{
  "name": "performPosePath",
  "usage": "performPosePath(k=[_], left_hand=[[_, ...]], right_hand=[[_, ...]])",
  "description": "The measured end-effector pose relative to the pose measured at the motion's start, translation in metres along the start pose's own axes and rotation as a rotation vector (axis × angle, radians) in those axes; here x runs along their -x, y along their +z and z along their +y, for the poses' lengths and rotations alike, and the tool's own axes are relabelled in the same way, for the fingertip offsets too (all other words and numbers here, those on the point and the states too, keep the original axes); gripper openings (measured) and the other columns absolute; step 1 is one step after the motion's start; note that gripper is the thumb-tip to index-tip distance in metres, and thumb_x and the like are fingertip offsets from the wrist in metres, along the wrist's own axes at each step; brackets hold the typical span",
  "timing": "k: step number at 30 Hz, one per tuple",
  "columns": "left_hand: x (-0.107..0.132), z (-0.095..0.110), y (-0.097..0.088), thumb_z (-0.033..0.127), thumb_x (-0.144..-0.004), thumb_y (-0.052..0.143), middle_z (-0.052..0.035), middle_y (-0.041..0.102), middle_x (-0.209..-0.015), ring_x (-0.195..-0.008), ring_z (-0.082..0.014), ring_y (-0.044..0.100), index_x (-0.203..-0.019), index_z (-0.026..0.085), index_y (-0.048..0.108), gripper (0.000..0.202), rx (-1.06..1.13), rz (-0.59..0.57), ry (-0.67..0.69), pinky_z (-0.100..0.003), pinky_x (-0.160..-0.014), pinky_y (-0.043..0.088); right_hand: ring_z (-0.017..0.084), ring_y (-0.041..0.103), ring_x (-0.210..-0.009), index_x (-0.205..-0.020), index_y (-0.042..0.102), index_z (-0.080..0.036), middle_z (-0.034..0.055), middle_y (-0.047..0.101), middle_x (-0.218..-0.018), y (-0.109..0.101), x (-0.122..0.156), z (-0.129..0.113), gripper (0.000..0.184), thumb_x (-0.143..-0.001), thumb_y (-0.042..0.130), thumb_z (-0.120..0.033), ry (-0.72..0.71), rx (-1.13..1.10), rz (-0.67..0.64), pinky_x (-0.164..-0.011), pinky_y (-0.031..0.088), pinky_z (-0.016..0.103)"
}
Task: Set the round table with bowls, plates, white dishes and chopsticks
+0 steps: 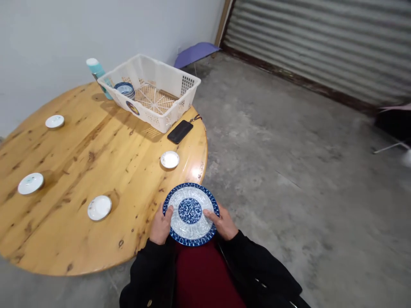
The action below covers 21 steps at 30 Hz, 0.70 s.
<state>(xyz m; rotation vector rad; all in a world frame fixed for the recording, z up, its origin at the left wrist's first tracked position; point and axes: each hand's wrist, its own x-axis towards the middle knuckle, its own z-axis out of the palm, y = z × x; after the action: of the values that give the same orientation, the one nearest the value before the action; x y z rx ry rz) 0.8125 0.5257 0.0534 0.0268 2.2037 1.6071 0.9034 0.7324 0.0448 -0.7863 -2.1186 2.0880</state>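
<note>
- Plate [190, 214], one, round: blue patterned rim, pale band with leaf-like relief, blue and white medallion at centre; held face up in front of the person's body, at the table's edge as seen from above, gripped from both sides
- Left hand [162, 223], bare: clamped on the plate's left side, thumb over the rim onto the pale band, other fingers mostly hidden beneath
- Right hand [224, 221], bare: clamped on the plate's right side, thumb likewise laid on the upper face, other fingers mostly hidden beneath
- Clothing: black sleeves [263, 265] on both arms, dark red garment [205, 278] between them
- Table [70, 162], round, varnished wood with dark knots
- Small white dishes, four, set well apart on the table: one [170, 160] just beyond the plate, one [99, 208] to its left, two farther left
- Phone [180, 131], black, lying flat with a strap, near the basket's front corner
- Basket [154, 116], white plastic, rectangular, openwork base; stacked blue and white bowls [125, 90] in its left end
- Bottle [96, 68], turquoise with white top, just beside the basket
- Beyond the table: grey floor [289, 149], purple umbrella [197, 53], corrugated shutter [321, 38]
</note>
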Motion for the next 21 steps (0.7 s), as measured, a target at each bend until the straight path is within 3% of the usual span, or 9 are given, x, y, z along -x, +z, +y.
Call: performPosePath(k=[6,13,17,21], left_hand=[[0.004,0.012,0.023,0.055,-0.088,0.052,-0.0158,0.069,-0.12,-0.12,-0.0309,0.061,-0.113,0.015,0.062,0.048,0.0,-0.115,0.04,-0.044,-0.108,0.042],[-0.024,0.032,0.058,0.051,-0.091,0.049,-0.0162,0.069,-0.118,-0.114,-0.031,0.063,-0.115,0.014,0.061,0.045,-0.041,-0.149,0.069,-0.046,-0.105,0.045],[-0.052,0.055,0.102,0.049,-0.091,0.05,-0.0153,0.069,-0.12,-0.116,-0.031,0.062,-0.116,0.015,0.061,0.043,-0.057,-0.164,0.064,-0.046,-0.107,0.043],[-0.081,0.089,0.163,0.05,-0.09,0.053,-0.0126,0.07,-0.112,-0.112,-0.0293,0.063,-0.107,0.017,0.062,0.039,-0.038,-0.134,0.08,-0.043,-0.106,0.045]], right_hand=[[0.035,0.069,-0.097,-0.099,0.07,-0.017,0.0128,0.076,-0.1,-0.023,0.024,0.007,0.055,-0.069,0.074,-0.063,0.05,-0.045,0.114,-0.089,0.053,0.049],[0.036,0.069,-0.102,-0.103,0.07,-0.016,0.0144,0.076,-0.106,-0.055,-0.001,0.002,0.058,-0.068,0.075,-0.062,0.041,-0.1,0.151,-0.094,0.052,0.051],[0.037,0.069,-0.101,-0.1,0.07,-0.016,0.0148,0.076,-0.104,-0.097,-0.035,-0.002,0.058,-0.066,0.075,-0.063,0.061,-0.101,0.173,-0.093,0.053,0.051],[0.035,0.07,-0.1,-0.103,0.07,-0.016,0.0141,0.076,-0.105,-0.159,-0.076,-0.014,0.058,-0.068,0.075,-0.062,0.051,-0.091,0.159,-0.092,0.054,0.049]])
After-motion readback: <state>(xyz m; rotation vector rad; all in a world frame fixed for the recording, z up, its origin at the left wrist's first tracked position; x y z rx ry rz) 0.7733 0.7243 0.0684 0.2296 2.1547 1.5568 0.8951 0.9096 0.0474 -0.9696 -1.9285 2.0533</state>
